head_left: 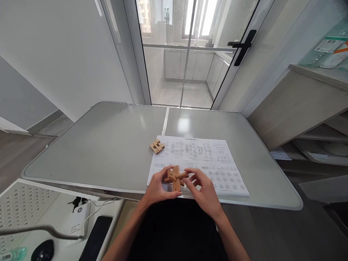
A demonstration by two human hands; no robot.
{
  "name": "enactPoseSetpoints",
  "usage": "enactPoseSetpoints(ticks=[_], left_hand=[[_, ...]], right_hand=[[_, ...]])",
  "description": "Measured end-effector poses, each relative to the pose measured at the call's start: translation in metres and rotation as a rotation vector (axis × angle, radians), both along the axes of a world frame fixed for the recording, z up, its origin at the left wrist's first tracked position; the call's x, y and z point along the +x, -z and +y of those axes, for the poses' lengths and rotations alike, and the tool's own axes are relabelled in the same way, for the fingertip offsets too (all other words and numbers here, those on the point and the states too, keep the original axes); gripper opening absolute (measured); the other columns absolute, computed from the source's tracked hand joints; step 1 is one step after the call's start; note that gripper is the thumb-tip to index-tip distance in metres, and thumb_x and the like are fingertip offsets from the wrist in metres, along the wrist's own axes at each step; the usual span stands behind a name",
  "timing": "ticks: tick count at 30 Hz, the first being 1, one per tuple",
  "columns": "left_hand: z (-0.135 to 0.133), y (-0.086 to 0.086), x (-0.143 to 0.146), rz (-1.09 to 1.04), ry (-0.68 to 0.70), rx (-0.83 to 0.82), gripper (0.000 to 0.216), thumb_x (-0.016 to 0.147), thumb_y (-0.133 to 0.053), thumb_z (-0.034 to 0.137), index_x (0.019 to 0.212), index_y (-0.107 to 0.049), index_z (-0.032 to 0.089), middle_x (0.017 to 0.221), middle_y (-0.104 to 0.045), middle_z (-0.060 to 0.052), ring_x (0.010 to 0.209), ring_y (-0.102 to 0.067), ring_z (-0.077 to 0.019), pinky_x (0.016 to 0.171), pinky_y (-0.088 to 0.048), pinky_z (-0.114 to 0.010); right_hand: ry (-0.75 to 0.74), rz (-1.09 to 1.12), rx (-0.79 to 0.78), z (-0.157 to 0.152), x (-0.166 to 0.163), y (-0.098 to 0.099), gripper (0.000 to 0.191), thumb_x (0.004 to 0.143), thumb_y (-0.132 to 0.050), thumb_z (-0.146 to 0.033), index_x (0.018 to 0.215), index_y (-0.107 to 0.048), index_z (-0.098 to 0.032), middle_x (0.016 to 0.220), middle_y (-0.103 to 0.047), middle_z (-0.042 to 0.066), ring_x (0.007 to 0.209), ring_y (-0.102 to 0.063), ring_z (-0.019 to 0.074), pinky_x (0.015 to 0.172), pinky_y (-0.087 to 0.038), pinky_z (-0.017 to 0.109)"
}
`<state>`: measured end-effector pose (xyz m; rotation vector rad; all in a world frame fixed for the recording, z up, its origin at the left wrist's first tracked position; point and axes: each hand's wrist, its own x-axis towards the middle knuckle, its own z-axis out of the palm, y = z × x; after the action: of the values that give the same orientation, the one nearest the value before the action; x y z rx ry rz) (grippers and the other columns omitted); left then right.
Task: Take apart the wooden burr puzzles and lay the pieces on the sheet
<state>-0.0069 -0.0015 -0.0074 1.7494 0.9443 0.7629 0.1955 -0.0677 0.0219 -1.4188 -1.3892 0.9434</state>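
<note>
Near the table's front edge, my left hand (158, 189) is closed around an interlocking wooden burr puzzle (176, 184) made of crossed notched bars. A number is printed on one of its blocks. From the other side, the thumb and fingers of my right hand (203, 190) pinch the end of a bar (182, 175) that sticks out of the puzzle to the right. Both hands are just above a printed instruction sheet (233, 174) covered in small diagrams. At the sheet's upper left corner lie several notched wooden pieces (157, 146), placed close together.
The grey folding table (114, 145) has a seam down its middle. On a white cart (62, 203) at lower left are a phone (96, 237), a white charger (79, 219) with a cable and a black mouse (42, 250). A glass door (174, 72) stands behind; shelves (299, 105) are on the right.
</note>
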Motion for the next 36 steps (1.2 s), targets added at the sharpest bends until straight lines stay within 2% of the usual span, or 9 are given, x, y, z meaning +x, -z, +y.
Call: enactPoseSetpoints(ticks=[3,7,11,16,21,28,36], left_hand=[[0.002,0.004,-0.002,-0.068,-0.006,-0.024,0.088,0.065,-0.089,0.048,0.142,-0.055,0.020,0.122,-0.072,-0.009,0.109,-0.070,-0.0304,0.100,-0.056,-0.043],[0.004,0.008,-0.006,-0.153,0.017,-0.065,0.089,0.067,-0.087,0.054,0.142,-0.055,0.019,0.125,-0.071,-0.013,0.114,-0.069,-0.0341,0.101,-0.054,-0.046],[0.004,0.005,-0.009,-0.137,0.029,-0.022,0.086,0.062,-0.090,0.054,0.136,-0.058,0.023,0.128,-0.068,-0.012,0.117,-0.065,-0.0346,0.103,-0.053,-0.048],[0.002,-0.002,-0.007,-0.071,0.080,-0.023,0.095,0.057,-0.096,0.045,0.141,-0.056,0.027,0.128,-0.068,-0.010,0.117,-0.065,-0.0325,0.105,-0.052,-0.048],[0.003,-0.001,-0.006,-0.076,0.114,-0.016,0.100,0.056,-0.099,0.042,0.146,-0.055,0.028,0.128,-0.071,-0.010,0.116,-0.067,-0.0325,0.105,-0.052,-0.048],[0.004,0.003,-0.006,-0.077,0.155,0.004,0.108,0.056,-0.100,0.044,0.151,-0.053,0.026,0.135,-0.070,-0.012,0.125,-0.064,-0.0348,0.113,-0.048,-0.053],[0.004,0.001,-0.004,-0.044,0.162,0.051,0.107,0.056,-0.099,0.047,0.150,-0.054,0.024,0.134,-0.070,-0.012,0.120,-0.066,-0.0341,0.111,-0.049,-0.052]], right_hand=[[-0.043,0.028,-0.046,-0.001,-0.003,0.000,0.039,0.099,-0.066,-0.048,0.130,-0.062,-0.026,0.122,-0.069,0.010,0.093,-0.067,0.0231,0.072,-0.057,0.034],[-0.114,-0.002,-0.076,-0.002,-0.007,0.003,0.031,0.100,-0.064,-0.045,0.123,-0.067,-0.025,0.110,-0.072,0.009,0.088,-0.068,0.0228,0.071,-0.058,0.035],[-0.165,-0.062,0.013,-0.003,-0.002,0.004,0.030,0.103,-0.059,-0.043,0.128,-0.065,-0.026,0.113,-0.071,0.009,0.092,-0.068,0.0240,0.074,-0.059,0.036],[-0.224,-0.125,0.065,-0.006,0.009,0.006,0.028,0.106,-0.054,-0.040,0.130,-0.063,-0.028,0.117,-0.070,0.009,0.091,-0.068,0.0237,0.077,-0.059,0.038],[-0.213,-0.139,0.101,-0.009,0.011,0.007,0.028,0.106,-0.055,-0.035,0.132,-0.062,-0.029,0.116,-0.070,0.008,0.086,-0.068,0.0223,0.076,-0.058,0.038],[-0.209,-0.167,0.125,-0.012,0.013,0.009,0.027,0.107,-0.054,-0.032,0.133,-0.061,-0.029,0.119,-0.070,0.008,0.087,-0.068,0.0218,0.072,-0.057,0.036],[-0.115,-0.223,0.139,-0.016,0.009,0.018,0.024,0.107,-0.054,-0.031,0.129,-0.061,-0.028,0.120,-0.071,0.008,0.083,-0.069,0.0216,0.073,-0.057,0.036]])
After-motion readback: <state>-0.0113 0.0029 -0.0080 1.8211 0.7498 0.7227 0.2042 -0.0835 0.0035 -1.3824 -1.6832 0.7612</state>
